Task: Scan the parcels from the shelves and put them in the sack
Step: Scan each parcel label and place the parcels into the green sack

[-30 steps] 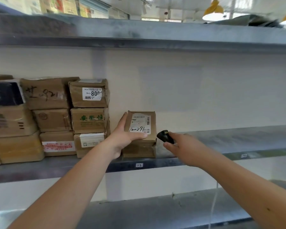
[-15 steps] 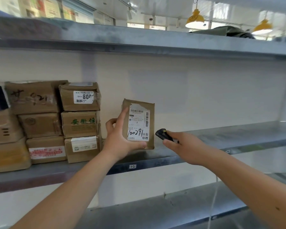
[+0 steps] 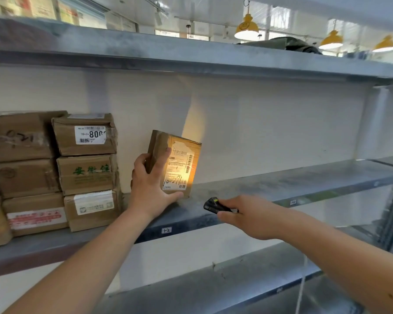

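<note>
My left hand [image 3: 150, 184] grips a small brown cardboard parcel [image 3: 177, 162] and holds it upright just above the middle shelf [image 3: 281, 189], its white label facing me. A warm orange glow lights the label and the wall behind it. My right hand [image 3: 252, 215] holds a small black scanner [image 3: 214, 205] below and to the right of the parcel, its tip aimed at the label. No sack is in view.
Several brown parcels [image 3: 86, 172] are stacked on the left of the middle shelf. A lower shelf [image 3: 213, 282] and an upper shelf [image 3: 191, 53] run across the rack. A dark bundle [image 3: 281, 45] lies on top; yellow lamps hang behind.
My left hand lifted the parcel off the box beneath it and turned it upright with the label toward me. The scanner dropped lower, and its light now falls on the label.
</note>
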Demonstrator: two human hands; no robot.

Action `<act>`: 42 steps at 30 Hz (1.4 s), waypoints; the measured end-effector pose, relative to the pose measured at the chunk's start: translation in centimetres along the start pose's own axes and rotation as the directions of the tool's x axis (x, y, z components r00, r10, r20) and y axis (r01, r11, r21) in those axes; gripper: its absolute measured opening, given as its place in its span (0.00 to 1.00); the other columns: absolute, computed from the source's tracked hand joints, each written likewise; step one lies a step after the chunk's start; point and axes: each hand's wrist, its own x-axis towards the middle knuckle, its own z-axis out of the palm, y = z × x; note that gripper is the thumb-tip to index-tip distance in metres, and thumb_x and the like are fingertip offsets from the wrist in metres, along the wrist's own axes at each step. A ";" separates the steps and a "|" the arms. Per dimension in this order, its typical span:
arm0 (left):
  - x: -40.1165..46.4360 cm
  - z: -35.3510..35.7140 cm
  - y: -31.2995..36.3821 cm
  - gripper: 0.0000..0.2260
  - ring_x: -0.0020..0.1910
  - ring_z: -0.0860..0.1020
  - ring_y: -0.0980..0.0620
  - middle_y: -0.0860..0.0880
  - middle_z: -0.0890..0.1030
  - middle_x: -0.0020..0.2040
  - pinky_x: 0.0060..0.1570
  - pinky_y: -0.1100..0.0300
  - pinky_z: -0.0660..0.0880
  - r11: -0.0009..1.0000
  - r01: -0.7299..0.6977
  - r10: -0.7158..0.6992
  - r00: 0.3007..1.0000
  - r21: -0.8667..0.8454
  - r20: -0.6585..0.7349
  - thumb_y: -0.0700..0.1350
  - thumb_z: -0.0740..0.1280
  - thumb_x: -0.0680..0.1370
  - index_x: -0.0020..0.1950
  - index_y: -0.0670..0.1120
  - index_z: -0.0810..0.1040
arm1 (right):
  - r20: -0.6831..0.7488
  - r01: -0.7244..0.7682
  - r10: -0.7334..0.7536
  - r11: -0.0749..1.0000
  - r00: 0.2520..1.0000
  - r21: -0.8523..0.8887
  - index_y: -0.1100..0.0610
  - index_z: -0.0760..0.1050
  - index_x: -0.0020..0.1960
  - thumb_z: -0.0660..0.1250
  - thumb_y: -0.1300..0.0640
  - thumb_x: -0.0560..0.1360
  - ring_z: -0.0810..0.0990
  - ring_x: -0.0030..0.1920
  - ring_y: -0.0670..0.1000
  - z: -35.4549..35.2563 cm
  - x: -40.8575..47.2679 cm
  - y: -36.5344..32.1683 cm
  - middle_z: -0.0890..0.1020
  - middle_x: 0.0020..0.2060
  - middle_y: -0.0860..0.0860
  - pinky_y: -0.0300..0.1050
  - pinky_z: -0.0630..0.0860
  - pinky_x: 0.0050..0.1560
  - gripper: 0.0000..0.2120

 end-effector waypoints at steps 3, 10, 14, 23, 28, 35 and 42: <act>0.1 0.1 -0.1 0.60 0.74 0.64 0.37 0.47 0.53 0.79 0.73 0.39 0.66 1.000 -0.010 0.010 1.000 0.023 0.005 0.57 0.85 0.64 0.81 0.73 0.45 | 0.011 0.004 -0.004 1.000 1.000 -0.004 0.45 0.74 0.71 0.57 0.36 0.83 0.74 0.31 0.44 0.1 -0.1 0.0 0.79 0.34 0.45 0.38 0.67 0.30 0.22; 0.6 0.1 0.0 0.58 0.75 0.63 0.35 0.49 0.53 0.78 0.72 0.36 0.67 0.999 -0.035 0.035 0.999 0.019 -0.002 0.57 0.85 0.64 0.80 0.74 0.48 | 0.001 0.026 -0.026 0.999 1.000 -0.036 0.44 0.71 0.73 0.57 0.36 0.83 0.73 0.30 0.43 0.1 0.0 -0.1 0.78 0.34 0.44 0.36 0.65 0.29 0.23; 0.7 0.3 -0.1 0.58 0.74 0.63 0.37 0.49 0.53 0.78 0.72 0.36 0.68 0.998 -0.050 0.051 0.999 0.030 -0.014 0.57 0.84 0.63 0.80 0.74 0.49 | -0.021 0.033 -0.032 0.999 0.999 0.016 0.43 0.72 0.74 0.58 0.36 0.83 0.73 0.26 0.36 0.1 0.5 0.2 0.77 0.31 0.45 0.31 0.66 0.24 0.23; 1.2 1.6 -0.7 0.59 0.75 0.63 0.41 0.56 0.53 0.76 0.73 0.42 0.68 0.990 0.027 -0.026 1.000 -0.140 0.010 0.60 0.85 0.60 0.77 0.78 0.48 | -0.081 0.011 -0.003 0.995 0.997 0.098 0.43 0.73 0.72 0.61 0.37 0.82 0.73 0.25 0.37 -0.2 1.1 1.3 0.76 0.31 0.44 0.31 0.66 0.25 0.21; 1.1 3.1 -0.1 0.62 0.66 0.66 0.55 0.59 0.56 0.68 0.68 0.61 0.60 0.899 0.153 -0.149 0.988 -0.411 0.042 0.56 0.88 0.56 0.75 0.81 0.49 | -0.115 -0.027 0.041 0.992 0.993 0.120 0.43 0.73 0.71 0.64 0.34 0.79 0.72 0.28 0.43 -0.2 1.7 1.9 0.78 0.36 0.46 0.32 0.67 0.26 0.25; 0.2 3.9 1.8 0.62 0.64 0.65 0.60 0.55 0.59 0.70 0.66 0.60 0.62 0.813 0.207 -0.186 0.978 -0.545 0.094 0.56 0.88 0.54 0.75 0.80 0.52 | -0.143 -0.078 0.093 0.991 0.985 0.107 0.42 0.69 0.76 0.65 0.38 0.81 0.75 0.29 0.43 0.2 2.2 3.1 0.82 0.47 0.44 0.31 0.66 0.23 0.25; -0.1 3.9 3.3 0.61 0.63 0.64 0.68 0.56 0.61 0.69 0.60 0.66 0.64 0.756 0.224 -0.164 0.974 -0.615 0.153 0.57 0.88 0.54 0.74 0.81 0.52 | -0.194 -0.110 0.139 0.982 0.971 0.155 0.42 0.71 0.73 0.65 0.39 0.81 0.76 0.27 0.41 0.2 1.7 4.4 0.81 0.38 0.45 0.32 0.67 0.24 0.22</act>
